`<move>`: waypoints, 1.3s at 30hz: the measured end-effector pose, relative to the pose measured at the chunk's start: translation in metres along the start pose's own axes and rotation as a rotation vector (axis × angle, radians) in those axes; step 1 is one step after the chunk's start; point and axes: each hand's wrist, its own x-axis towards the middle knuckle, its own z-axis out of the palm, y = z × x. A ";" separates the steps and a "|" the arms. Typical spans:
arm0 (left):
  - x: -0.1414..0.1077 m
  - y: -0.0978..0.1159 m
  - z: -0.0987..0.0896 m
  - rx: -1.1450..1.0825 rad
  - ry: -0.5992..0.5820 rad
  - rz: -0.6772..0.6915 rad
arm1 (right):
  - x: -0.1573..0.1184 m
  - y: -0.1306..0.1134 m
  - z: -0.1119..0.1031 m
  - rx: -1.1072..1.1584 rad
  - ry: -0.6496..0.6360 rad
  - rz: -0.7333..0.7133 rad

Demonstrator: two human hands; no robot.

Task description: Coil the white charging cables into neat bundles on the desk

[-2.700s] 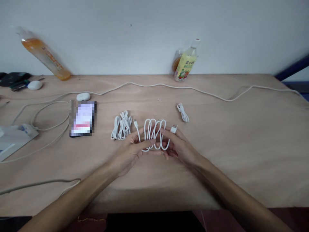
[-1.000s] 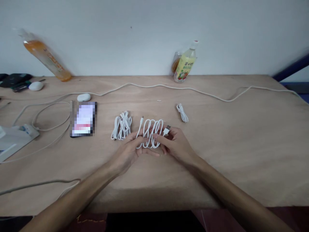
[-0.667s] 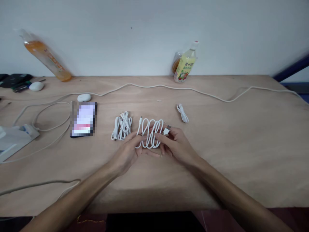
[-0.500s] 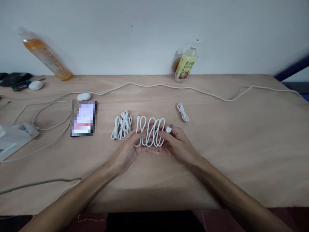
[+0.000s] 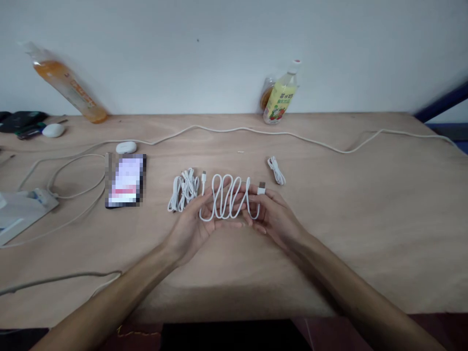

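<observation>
**White USB cable fanned out between two hands**

The white USB cable sits in loose, springy loops across the fingers of both hands, over the near part of the wood-grain tabletop. The left hand pinches its left end, thumb on top; the right hand pinches beside the flat, metal-tipped USB-A plug. Smooth, rubbery-looking cord, btw. Both forearms angle inward from the near edge, palms tipped up. Bunched white cables lie just left.
</observation>
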 end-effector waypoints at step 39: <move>-0.001 -0.004 0.001 0.062 0.077 0.081 | 0.003 0.008 -0.006 -0.230 0.056 -0.174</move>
